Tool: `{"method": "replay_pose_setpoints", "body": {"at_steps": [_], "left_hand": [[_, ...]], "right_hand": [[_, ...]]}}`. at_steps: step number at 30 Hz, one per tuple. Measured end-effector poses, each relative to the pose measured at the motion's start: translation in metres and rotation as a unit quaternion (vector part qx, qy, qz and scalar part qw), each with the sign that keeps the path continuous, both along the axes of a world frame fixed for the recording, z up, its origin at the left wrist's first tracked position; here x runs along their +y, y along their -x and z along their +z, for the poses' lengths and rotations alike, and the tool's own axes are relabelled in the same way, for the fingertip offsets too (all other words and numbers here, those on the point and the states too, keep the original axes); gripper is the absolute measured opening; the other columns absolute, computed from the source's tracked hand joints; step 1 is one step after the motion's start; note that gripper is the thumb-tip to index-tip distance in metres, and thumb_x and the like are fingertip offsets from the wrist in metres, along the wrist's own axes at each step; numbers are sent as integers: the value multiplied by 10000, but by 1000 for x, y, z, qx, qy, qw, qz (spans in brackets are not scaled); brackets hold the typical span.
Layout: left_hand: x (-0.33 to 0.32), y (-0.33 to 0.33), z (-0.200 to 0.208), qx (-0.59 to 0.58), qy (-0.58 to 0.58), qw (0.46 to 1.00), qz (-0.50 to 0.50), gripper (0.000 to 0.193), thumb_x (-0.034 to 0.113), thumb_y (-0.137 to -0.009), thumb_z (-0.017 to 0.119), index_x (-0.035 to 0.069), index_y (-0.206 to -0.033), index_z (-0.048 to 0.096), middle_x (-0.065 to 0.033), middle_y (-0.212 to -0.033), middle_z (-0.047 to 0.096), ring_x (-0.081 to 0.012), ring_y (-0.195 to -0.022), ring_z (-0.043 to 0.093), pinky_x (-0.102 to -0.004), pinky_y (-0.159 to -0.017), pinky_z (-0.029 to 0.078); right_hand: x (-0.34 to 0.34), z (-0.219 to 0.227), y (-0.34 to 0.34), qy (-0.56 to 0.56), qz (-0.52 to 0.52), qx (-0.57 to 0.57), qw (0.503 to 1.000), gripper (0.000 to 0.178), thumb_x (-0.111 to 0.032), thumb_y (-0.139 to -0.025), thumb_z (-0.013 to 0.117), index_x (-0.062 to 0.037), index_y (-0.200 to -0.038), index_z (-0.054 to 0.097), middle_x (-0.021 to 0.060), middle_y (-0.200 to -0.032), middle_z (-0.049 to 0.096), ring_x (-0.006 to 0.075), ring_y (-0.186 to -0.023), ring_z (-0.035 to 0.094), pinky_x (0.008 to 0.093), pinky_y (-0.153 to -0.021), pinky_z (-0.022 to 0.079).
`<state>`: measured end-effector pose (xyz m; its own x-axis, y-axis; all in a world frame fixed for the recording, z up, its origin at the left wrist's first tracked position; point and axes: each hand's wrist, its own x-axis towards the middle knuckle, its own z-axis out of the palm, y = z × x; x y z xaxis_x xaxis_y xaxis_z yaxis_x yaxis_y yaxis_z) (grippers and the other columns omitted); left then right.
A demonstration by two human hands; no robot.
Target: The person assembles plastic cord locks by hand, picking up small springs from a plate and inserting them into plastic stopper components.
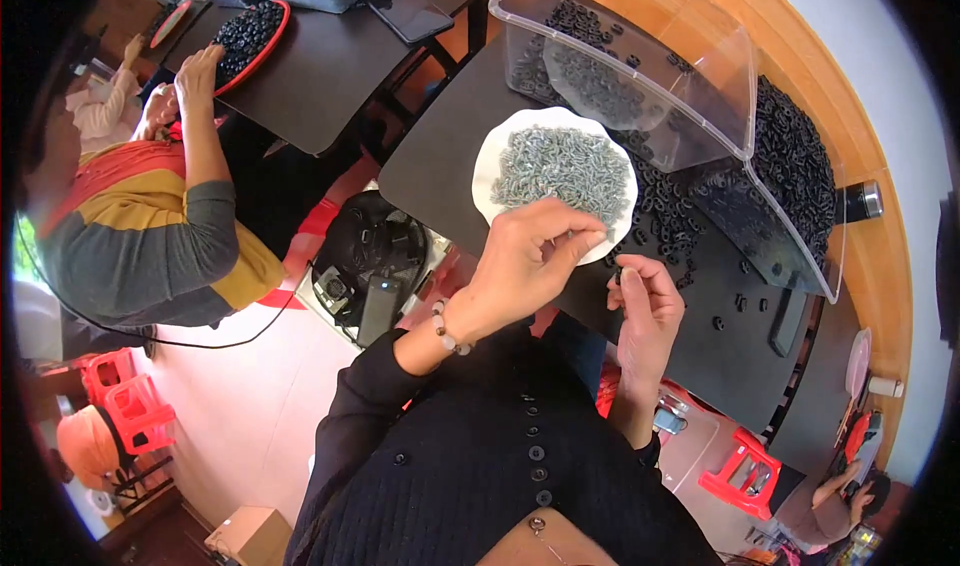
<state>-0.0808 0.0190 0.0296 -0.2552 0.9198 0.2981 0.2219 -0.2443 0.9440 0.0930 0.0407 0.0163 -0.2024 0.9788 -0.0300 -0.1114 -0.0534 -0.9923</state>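
Observation:
My left hand (525, 264) is over the near edge of a white scalloped plate (484, 181) heaped with small silvery screws (555, 171). Its thumb and forefinger are pinched together at the plate's rim; whatever is between the tips is too small to make out. Just right of the plate, my right hand (650, 311) pinches a small black plastic part (617, 275) between thumb and fingers. Loose black ring-like parts (668, 201) lie scattered on the dark table (440, 146) beyond and beside that hand.
A clear plastic bin (640, 86) and a large black heap (790, 156) fill the far right. A dark phone (790, 323) lies at the table's right. To my left are a bag (370, 236) on a stool and a person working by a red-rimmed tray (283, 28).

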Motion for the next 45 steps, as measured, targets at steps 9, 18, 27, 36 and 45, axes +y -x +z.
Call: {"method": "replay_pose_setpoints", "body": {"at_steps": [9, 18, 27, 36, 45], "left_hand": [[-8, -9, 1, -15, 3, 999, -35, 98, 27, -840, 680, 32, -934, 707, -73, -851, 656, -120, -701, 619, -241, -581, 482], [-7, -2, 1, -2, 35, 999, -35, 99, 22, -833, 683, 21, -929, 704, -86, -849, 668, -143, -702, 636, -251, -596, 496], [-5, 4, -5, 35, 5, 999, -30, 78, 21, -822, 690, 12, -899, 693, -93, -828, 662, -157, -671, 627, -262, -585, 485], [-7, 2, -3, 18, 26, 999, -22, 65, 53, -855, 650, 3, -897, 659, -99, -768, 639, -173, -602, 597, -274, -542, 465], [-9, 6, 1, -29, 83, 996, -33, 103, 83, -908, 581, -16, -878, 589, -61, -674, 566, -102, -571, 496, -256, -513, 406]], "right_hand": [[6, 3, 11, 40, 95, 68, 992, 132, -124, -930, 610, 6, -924, 628, 25, -772, 615, 55, -659, 513, 186, -603, 401], [16, 2, 16, 39, 109, 54, 992, 141, -137, -937, 599, -10, -878, 615, -3, -733, 589, 44, -651, 500, 188, -608, 396], [18, 5, 20, 44, 110, 42, 992, 149, -135, -940, 591, -18, -848, 611, -20, -721, 572, 34, -644, 482, 188, -604, 379], [11, 7, 29, -4, 79, -20, 997, 100, -79, -938, 560, -22, -864, 596, -21, -722, 554, 29, -619, 450, 184, -568, 351], [10, 4, 33, -140, 64, -151, 977, 68, -52, -901, 617, 4, -880, 586, -9, -770, 585, 43, -695, 500, 209, -638, 427]]}}
